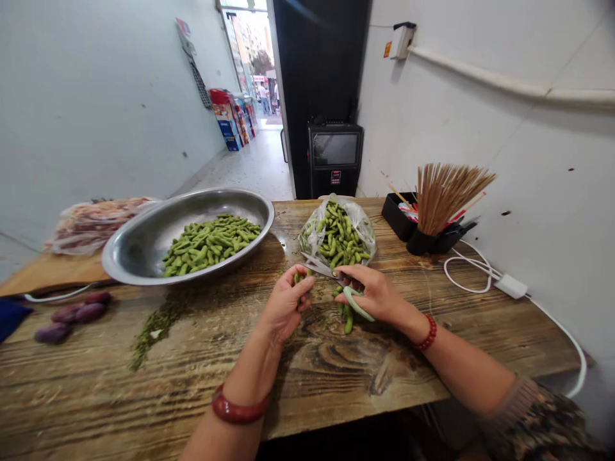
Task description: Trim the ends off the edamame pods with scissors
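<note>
My left hand [288, 299] pinches a green edamame pod [296, 279] over the middle of the wooden table. In my right hand [372, 293] is a pair of scissors [355, 301] with pale green handles, its blades pointing left toward that pod. Just beyond my hands, an open clear plastic bag [364, 230] holds a heap of edamame pods [339, 234]. A few loose pods [348, 320] lie on the wood beneath my right hand. To the left, a wide steel basin [139, 256] contains many more pods [211, 243].
Green trimmings [156, 330] lie before the basin, with several purple, oval items [89, 312] further left. A bag of pinkish food [96, 221] rests on a wooden board [52, 269]. At right are a black holder of skewers [437, 205] and a white cable [512, 286].
</note>
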The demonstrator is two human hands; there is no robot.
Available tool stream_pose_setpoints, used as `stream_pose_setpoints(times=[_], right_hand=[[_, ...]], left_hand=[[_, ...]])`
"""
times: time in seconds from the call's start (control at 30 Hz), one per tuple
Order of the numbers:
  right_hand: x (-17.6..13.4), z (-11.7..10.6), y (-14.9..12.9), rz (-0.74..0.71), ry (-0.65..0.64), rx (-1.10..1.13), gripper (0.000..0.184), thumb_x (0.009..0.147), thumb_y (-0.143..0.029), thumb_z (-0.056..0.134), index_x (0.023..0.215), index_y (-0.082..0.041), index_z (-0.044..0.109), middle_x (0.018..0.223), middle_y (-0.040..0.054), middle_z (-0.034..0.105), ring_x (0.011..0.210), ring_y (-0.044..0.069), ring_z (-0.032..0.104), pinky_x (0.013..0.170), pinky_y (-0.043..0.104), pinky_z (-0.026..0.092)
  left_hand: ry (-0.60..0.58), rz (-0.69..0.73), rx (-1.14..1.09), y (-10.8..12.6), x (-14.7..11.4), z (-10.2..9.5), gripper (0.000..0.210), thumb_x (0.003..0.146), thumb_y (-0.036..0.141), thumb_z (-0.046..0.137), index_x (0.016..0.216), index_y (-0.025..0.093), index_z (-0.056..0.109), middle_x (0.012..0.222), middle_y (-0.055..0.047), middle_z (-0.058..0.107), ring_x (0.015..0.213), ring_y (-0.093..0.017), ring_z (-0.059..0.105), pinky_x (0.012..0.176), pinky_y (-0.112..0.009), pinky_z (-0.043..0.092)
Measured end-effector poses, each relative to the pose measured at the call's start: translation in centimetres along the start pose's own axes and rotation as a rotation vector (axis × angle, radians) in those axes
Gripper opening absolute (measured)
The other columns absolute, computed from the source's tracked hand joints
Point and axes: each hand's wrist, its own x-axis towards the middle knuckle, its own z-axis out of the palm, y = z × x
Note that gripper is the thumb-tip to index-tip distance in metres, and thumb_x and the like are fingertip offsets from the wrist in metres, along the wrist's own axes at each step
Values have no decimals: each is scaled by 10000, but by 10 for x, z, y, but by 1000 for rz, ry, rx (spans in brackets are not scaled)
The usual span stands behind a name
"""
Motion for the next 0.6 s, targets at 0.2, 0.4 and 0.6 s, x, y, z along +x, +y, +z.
stream_pose_setpoints(times=[0.2,0.4,0.6], right_hand=[[0,-1,-1,-22,-32,-58,501,766,-359,717,1206,-186,548,945,73,628,768,175,579,706,301,480],[0,-4,-2,-31,-43,-71,471,776,-360,710,1184,-179,561,895,57,613,752,167,564,701,287,469],[0,-4,-2,-46,-48,-75,445,782,-363,704,1167,-185,572,850,43,598,715,153,546,671,265,451]], left_hand=[[27,56,160,-3,0,4,259,667,261,755,837,163,585,634,71,439,419,-16,281,374,-153,205],[81,85,302,-3,0,3,303,690,387,730,856,143,659,567,64,386,435,-35,246,379,-163,184],[95,119,399,-4,1,-1,340,711,426,698,927,164,677,540,69,365,436,-51,264,391,-168,213]])
